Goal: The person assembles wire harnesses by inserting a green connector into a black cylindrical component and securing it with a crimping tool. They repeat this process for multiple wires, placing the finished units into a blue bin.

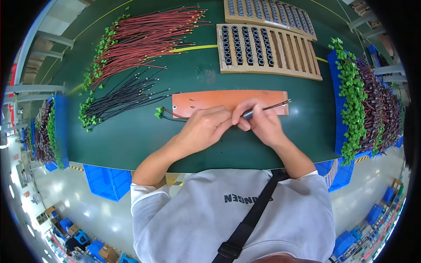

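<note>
Fingers (240, 117) around ferrite sleeve (248, 114) — wires (276, 104) beyond

A single head-worn fisheye view looks steeply down from above the person's own chest onto the green bench (131, 136), close enough that both forearms enter from the lower edge. The bench's near edge crosses mid-frame; its far edge curves toward the top rim. Floor shows below, bent at the sides.
</note>
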`<act>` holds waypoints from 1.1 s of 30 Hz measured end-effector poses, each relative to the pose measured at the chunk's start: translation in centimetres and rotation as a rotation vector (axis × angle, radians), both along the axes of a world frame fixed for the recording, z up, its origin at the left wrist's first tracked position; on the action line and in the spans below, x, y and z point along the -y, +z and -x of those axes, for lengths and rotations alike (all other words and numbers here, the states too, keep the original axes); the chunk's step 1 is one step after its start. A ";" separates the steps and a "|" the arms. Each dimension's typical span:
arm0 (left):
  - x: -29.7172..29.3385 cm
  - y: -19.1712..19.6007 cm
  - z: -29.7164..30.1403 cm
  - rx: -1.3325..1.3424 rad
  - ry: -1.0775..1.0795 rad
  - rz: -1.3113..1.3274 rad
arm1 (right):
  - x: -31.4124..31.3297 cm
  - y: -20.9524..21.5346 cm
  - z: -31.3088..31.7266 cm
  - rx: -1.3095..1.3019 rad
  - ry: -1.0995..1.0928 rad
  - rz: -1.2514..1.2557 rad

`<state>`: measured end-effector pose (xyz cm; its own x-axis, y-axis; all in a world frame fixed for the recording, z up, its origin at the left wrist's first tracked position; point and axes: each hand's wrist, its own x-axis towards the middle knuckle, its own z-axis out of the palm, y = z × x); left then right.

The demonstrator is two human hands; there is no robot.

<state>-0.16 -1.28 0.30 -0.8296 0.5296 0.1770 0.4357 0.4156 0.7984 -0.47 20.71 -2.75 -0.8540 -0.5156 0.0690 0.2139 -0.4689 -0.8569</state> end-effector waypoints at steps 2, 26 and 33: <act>-0.1 0.0 -0.1 0.007 0.004 -0.026 | -0.4 -0.3 0.2 -0.001 -0.020 -0.009; 4.0 0.7 -0.2 0.209 0.077 -0.104 | 2.0 0.9 0.3 -0.131 -0.054 -0.219; 7.6 -1.4 -0.5 0.436 0.244 -0.591 | 3.0 -0.5 1.4 0.043 -0.085 -0.143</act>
<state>0.39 -8.91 -1.13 -0.9703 0.2418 0.0035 -0.0186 -0.0890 0.9959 -1.88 17.66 -3.24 -0.8955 -0.4435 -0.0369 0.2162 -0.3611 -0.9071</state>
